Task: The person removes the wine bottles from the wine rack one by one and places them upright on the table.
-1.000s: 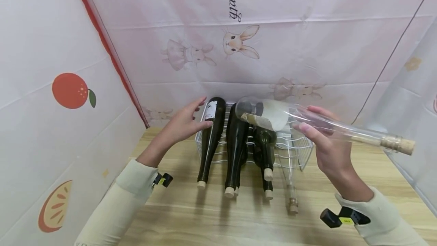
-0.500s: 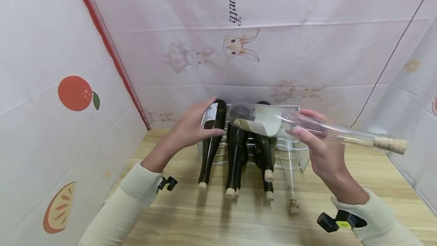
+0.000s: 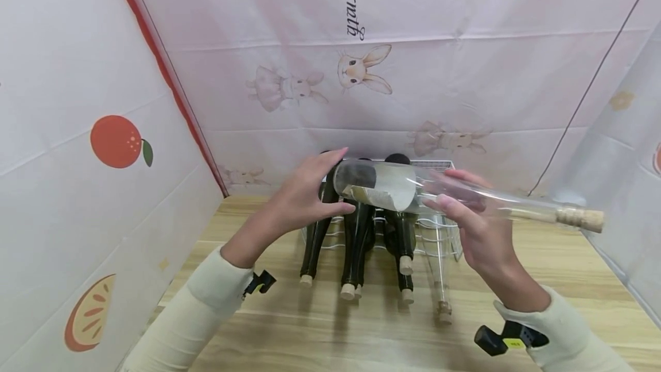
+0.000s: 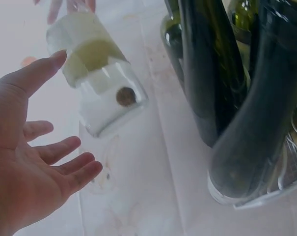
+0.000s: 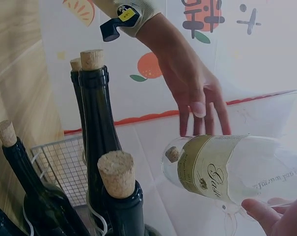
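My right hand (image 3: 485,231) grips a clear glass bottle (image 3: 384,179) around its body. The bottle lies nearly level above the rack, its cork (image 3: 591,220) pointing right and its base left. In the right wrist view, a cream and gold label (image 5: 209,164) shows on the bottle. My left hand (image 3: 299,197) is spread wide by the bottle's base, thumb and fingers apart and holding nothing. Below them, dark green corked bottles (image 3: 356,245) lie in a white wire rack (image 3: 457,237), necks toward me. Another clear bottle (image 3: 440,271) rests at the rack's right end.
The rack stands on a wood-grain table (image 3: 268,314), close to the pink printed cloth (image 3: 289,16) behind it. A white cloth wall (image 3: 51,217) with fruit prints rises at the left. Several bottle necks stick out past the rack's front.
My right hand has carried the clear bottle left and slightly down. My left hand has moved right, from beside the leftmost dark bottle to the clear bottle's base, still spread.
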Available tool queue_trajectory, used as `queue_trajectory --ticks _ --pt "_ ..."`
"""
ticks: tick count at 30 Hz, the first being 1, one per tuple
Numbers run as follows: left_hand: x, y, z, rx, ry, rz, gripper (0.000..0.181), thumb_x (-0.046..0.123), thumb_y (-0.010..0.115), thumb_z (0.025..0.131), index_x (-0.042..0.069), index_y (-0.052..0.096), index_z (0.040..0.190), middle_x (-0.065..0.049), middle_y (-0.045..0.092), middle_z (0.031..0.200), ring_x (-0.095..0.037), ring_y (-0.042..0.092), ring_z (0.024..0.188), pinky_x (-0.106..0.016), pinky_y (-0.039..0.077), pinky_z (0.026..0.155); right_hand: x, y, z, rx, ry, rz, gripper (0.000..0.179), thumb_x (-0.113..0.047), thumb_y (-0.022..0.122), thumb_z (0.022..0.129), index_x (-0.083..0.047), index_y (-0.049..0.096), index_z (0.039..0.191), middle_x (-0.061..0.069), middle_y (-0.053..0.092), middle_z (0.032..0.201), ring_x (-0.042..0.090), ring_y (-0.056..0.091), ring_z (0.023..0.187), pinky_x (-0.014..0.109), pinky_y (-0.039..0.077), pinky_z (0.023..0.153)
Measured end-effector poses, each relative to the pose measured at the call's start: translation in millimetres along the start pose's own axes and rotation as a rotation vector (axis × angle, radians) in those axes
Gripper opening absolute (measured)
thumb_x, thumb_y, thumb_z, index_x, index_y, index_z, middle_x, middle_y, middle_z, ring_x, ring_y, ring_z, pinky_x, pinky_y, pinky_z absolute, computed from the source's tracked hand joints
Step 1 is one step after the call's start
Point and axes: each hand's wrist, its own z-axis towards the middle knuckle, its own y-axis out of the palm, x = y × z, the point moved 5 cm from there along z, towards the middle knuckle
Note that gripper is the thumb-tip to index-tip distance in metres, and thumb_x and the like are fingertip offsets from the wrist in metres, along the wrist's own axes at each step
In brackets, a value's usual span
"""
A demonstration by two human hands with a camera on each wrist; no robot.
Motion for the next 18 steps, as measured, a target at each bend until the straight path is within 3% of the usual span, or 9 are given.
queue_trajectory --ticks 6,18 --pt "18.1 -0.1 1.6 0.012 0.091 0.037 0.101 0.043 0.086 0.083 0.011 0.032 0.163 -0.008 0.041 0.166 -0.03 0.04 0.152 -0.05 0.032 0.128 2 5 0.2 -0.038 0.01 -0.012 0.044 0.022 0.051 0.092 0.005 0.06 0.132 0.014 0.074 0.129 0.023 0.077 0.107 0.037 0.064 0.091" --pt "40.5 4.7 3.8 0.001 0.148 0.067 0.098 0.043 0.086 0.084 0.015 0.034 0.163 -0.007 0.042 0.164 -0.027 0.04 0.151 -0.051 0.038 0.124 1 11 -2.7 -0.05 -0.004 0.046 0.046 0.024 0.05 0.092 0.007 0.059 0.133 0.019 0.072 0.13 0.028 0.076 0.11 0.039 0.063 0.092"
